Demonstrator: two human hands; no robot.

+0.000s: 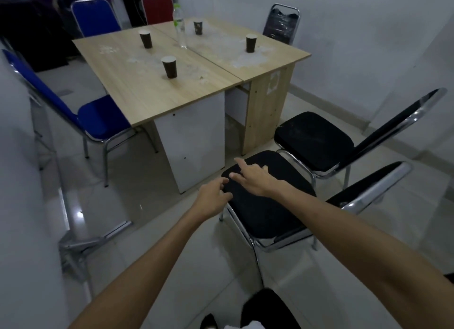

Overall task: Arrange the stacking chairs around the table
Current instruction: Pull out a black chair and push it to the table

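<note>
A black stacking chair [265, 213] with a chrome frame stands in front of me, its seat facing the wooden table [152, 82]. My left hand [212, 198] curls its fingers on the seat's front left edge. My right hand [253, 178] hovers over the seat with fingers spread, holding nothing. A second black chair [314, 141] stands just behind it, near the table's right corner. One blue chair [98, 119] sits at the table's left side. Another blue chair [94, 16], a red chair [157, 6] and a wrapped black chair [282, 25] stand at the far sides.
Several dark paper cups [169, 66] and a clear water bottle [179, 26] stand on the table. A white wall runs along the right and a pale panel with a metal foot [81, 242] along the left. The floor is glossy tile.
</note>
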